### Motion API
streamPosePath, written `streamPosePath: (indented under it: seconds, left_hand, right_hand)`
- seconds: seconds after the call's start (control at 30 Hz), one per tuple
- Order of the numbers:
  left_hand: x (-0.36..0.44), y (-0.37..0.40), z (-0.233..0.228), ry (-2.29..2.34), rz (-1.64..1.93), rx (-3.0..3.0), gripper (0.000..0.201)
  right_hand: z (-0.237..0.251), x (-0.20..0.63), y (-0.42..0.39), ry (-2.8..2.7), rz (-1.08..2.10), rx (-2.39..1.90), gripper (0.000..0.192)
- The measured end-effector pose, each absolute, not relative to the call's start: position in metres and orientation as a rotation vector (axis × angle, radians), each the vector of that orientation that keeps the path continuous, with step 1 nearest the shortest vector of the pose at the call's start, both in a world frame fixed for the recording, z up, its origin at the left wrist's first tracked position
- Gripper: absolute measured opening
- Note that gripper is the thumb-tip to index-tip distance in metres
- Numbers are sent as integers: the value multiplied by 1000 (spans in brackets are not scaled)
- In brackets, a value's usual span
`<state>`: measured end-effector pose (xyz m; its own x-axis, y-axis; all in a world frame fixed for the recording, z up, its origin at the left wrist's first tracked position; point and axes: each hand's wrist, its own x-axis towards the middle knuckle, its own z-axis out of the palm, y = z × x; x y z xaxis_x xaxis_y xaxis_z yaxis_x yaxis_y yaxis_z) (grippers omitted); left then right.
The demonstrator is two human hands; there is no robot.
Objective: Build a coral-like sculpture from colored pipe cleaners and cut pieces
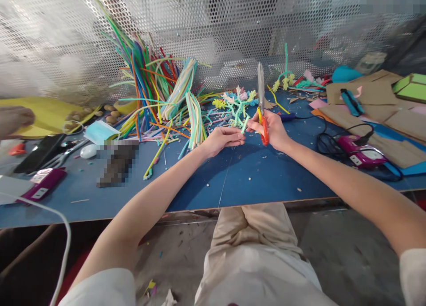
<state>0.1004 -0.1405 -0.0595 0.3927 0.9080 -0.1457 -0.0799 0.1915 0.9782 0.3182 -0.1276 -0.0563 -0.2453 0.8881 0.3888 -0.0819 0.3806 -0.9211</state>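
The right hand [274, 128] grips orange-handled steel scissors [261, 102], blades upright; the left hand [222, 139] pinches a pale green fuzzy pipe-cleaner stem [244, 125] between both hands, seemingly mid-trim; next the blades must tilt down onto it

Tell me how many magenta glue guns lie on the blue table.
2. One magenta glue gun lies at the table's left edge, near a white cable. The other lies right of the hand holding orange-handled scissors, among black cables. Clutter may hide more.
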Motion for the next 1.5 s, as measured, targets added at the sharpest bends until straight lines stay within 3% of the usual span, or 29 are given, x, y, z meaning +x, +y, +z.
streamPosePath:
  seconds: [0.33,0.6,0.8,1.17,1.5]
  left_hand:
    - [96,-137,-54,890,1162,1122,21]
    - [99,-141,-46,897,1190,1031,9]
    - [99,-144,-39,854,1354,998,7]
    - [101,-146,-43,857,1376,1099,17]
    - [100,-148,-38,845,1328,1191,24]
  right_hand:
    - [-48,355,-107,-1820,989,-1062,54]
    - [-48,376,-97,-2198,1067,-981,43]
    - [-47,372,-103,-2144,1078,-965,44]
    - [-54,362,-101,-2116,972,-951,52]
    - [-53,351,-112,-2119,1084,-914,48]
